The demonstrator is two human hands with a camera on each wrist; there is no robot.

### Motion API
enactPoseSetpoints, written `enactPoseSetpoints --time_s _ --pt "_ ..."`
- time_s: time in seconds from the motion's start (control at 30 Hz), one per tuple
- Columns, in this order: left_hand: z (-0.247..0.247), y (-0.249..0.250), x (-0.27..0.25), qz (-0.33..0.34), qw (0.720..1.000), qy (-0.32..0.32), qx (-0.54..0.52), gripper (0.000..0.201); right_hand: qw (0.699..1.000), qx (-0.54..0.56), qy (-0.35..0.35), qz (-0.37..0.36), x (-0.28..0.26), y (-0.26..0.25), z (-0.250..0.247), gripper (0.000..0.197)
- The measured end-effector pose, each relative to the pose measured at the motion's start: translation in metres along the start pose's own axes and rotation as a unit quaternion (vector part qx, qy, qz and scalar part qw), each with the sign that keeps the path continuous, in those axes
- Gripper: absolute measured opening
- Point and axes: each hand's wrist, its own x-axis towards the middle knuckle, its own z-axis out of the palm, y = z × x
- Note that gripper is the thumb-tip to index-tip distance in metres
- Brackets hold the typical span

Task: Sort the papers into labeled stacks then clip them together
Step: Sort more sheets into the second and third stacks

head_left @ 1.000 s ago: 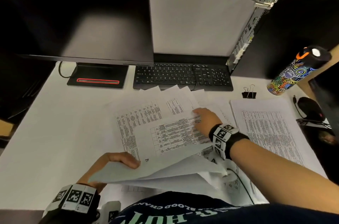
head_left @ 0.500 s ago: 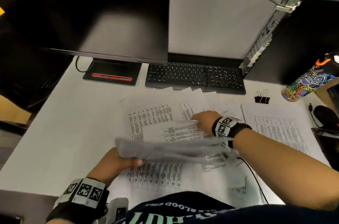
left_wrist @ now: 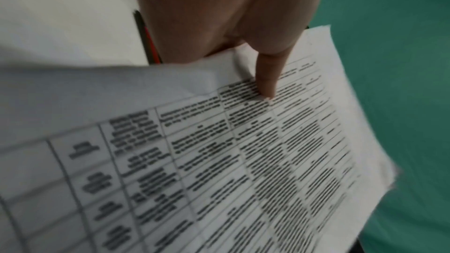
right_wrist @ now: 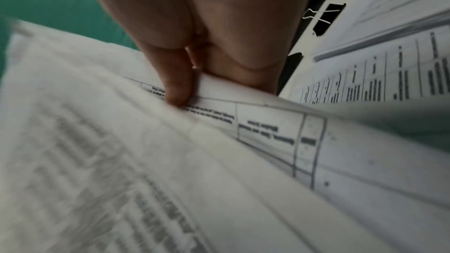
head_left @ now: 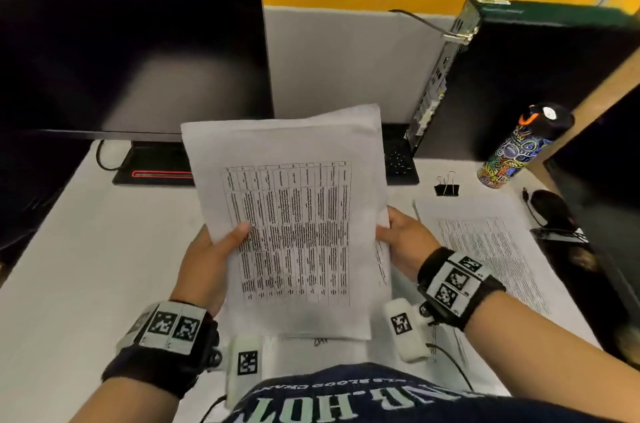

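Note:
A sheaf of printed papers [head_left: 291, 222] with tables is held upright above the white desk [head_left: 86, 249], in front of me. My left hand [head_left: 214, 249] grips its left edge, thumb on the front sheet. My right hand [head_left: 401, 239] grips the right edge. The left wrist view shows the thumb pressing the printed papers [left_wrist: 243, 161]. In the right wrist view my thumb pinches the edge of the sheets [right_wrist: 170, 151]. A second stack of papers [head_left: 485, 249] lies flat on the desk to the right. A black binder clip [head_left: 446, 188] sits beyond it, also seen as the clip [right_wrist: 326, 16].
A dark monitor [head_left: 131, 42] stands at back left, a keyboard [head_left: 398, 159] behind the held papers, a computer tower [head_left: 519, 76] at back right. A patterned bottle [head_left: 516, 149] and a black mouse [head_left: 550, 208] sit at the right edge.
The papers that lay spread on the desk have been gathered and lifted upright between both hands. My right hand left the desk and took the sheaf's right edge.

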Motion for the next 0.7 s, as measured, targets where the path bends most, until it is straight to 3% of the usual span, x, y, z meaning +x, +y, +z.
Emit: enactPoseSetpoints --time_s 0.1,0.17,0.27,0.33,0.47,0.57,0.7 --pt "0.017 0.003 0.008 0.046 0.996 0.034 0.071 0.023 0.994 0.089 0.067 0.012 -0.011 -0.001 0.004 0.023" --pt "0.029 0.007 0.007 0.085 0.988 0.069 0.108 0.021 0.988 0.109 0.105 0.002 -0.021 -0.009 0.004 0.040" --pt "0.049 0.016 0.002 0.130 0.981 0.090 0.109 0.024 0.989 -0.017 0.130 -0.067 -0.033 -0.027 0.003 0.022" --pt "0.062 0.024 -0.002 0.159 0.976 0.089 0.114 0.026 0.982 -0.068 0.148 -0.098 -0.036 -0.035 0.004 0.025" --pt "0.078 0.033 -0.013 0.231 0.960 0.058 0.149 0.018 0.966 -0.054 0.210 -0.140 -0.042 -0.047 0.003 0.027" --pt "0.084 0.036 -0.024 0.279 0.944 0.059 0.163 0.023 0.960 -0.024 0.211 -0.182 -0.050 -0.048 0.001 0.031" --pt "0.081 0.025 -0.036 0.271 0.950 0.032 0.150 0.031 0.964 -0.009 0.173 -0.204 -0.059 -0.035 0.001 0.038"
